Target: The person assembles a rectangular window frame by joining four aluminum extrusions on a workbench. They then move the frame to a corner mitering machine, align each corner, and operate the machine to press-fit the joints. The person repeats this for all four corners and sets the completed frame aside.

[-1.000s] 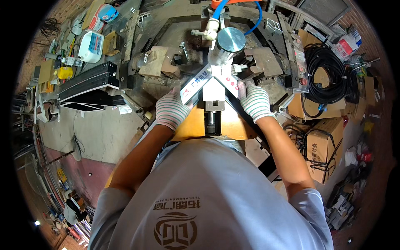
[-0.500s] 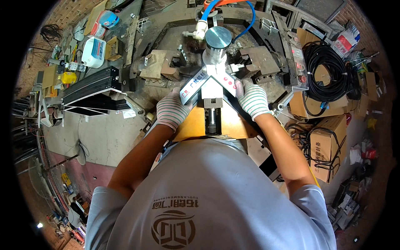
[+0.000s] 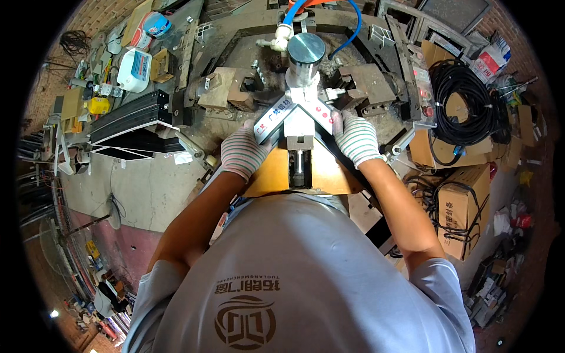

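Note:
Two aluminium profiles meet in a corner under the round metal cylinder (image 3: pixel 306 49) of a bench machine. My left hand (image 3: pixel 245 150), in a striped white glove, is wrapped round the left profile (image 3: pixel 274 120), which has a white printed film on top. The right profile (image 3: pixel 318 116), white with red marks, is gripped by my gloved right hand (image 3: pixel 356 139). A pale block (image 3: pixel 299 125) lies in the angle between the profiles. Just nearer to me is a slotted metal guide (image 3: pixel 300 167) between yellow plates (image 3: pixel 332 170). Both thumbs lie close to the profiles' upper faces; some fingers are hidden underneath.
Heavy metal clamp blocks (image 3: pixel 226 91) stand on both sides of the cylinder. A blue air hose (image 3: pixel 353 35) arches behind it. Black profiles (image 3: pixel 132 126) and a white jug (image 3: pixel 135 70) lie to the left. To the right are a coiled black hose (image 3: pixel 462 100) and a cardboard box (image 3: pixel 462 206).
Both hands keep their grip on the profiles, which stay in place. The view has shifted only very slightly.

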`<state>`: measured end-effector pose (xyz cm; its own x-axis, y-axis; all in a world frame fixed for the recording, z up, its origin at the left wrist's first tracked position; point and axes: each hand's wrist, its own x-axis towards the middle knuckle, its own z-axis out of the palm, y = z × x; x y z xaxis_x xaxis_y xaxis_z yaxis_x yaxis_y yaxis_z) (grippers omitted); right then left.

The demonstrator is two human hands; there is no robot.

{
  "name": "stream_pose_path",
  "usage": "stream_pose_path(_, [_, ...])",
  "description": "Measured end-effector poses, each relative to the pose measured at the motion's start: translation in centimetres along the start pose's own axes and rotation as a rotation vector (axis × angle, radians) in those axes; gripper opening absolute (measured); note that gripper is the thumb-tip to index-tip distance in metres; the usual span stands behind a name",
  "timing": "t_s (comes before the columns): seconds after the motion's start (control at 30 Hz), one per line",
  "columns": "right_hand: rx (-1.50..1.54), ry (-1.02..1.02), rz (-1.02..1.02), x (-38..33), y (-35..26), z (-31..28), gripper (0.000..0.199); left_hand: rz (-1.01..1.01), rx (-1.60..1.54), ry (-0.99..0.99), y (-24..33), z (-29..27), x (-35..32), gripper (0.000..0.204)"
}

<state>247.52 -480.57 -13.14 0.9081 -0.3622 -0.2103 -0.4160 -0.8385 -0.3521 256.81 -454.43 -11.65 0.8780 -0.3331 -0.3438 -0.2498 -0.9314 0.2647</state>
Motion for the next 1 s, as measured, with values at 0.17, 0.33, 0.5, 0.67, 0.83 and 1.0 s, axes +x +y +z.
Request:
stream_pose_path(0.17, [0.021,-0.002,-0.030,-0.1,0.0,-0.3,0.054,0.037,-0.015,0.024,-0.3,0.3,-0.2,0.052])
stream_pose_path(0.33, [0.008,-0.028,-0.010,0.0,-0.2,-0.5,0.055,0.038,-0.033,0.037,-0.3,0.4,-0.2,0.050])
stream_pose_path(0.5, [-0.005,-0.012,-0.030,-0.3,-0.3,-1.2,0.055,0.009,-0.035,0.046,0.4,-0.5,-1.1,0.047])
stream_pose_path(0.67, [0.005,-0.014,-0.032,-1.2,-1.3,-1.1,0.055,0.028,-0.035,0.047,-0.7,-1.1,-1.9,0.050])
stream_pose_path(0.83, [-0.003,0.028,-0.021,-2.5,-1.8,-0.1,0.054,0.007,-0.089,-0.046,-0.8,-2.5,-3.3,0.061])
stream_pose_path(1.0, [-0.027,0.023,0.006,-3.7,-2.8,0.6,0.054,0.046,-0.077,0.013,-2.9,-0.7,-3.8,0.060])
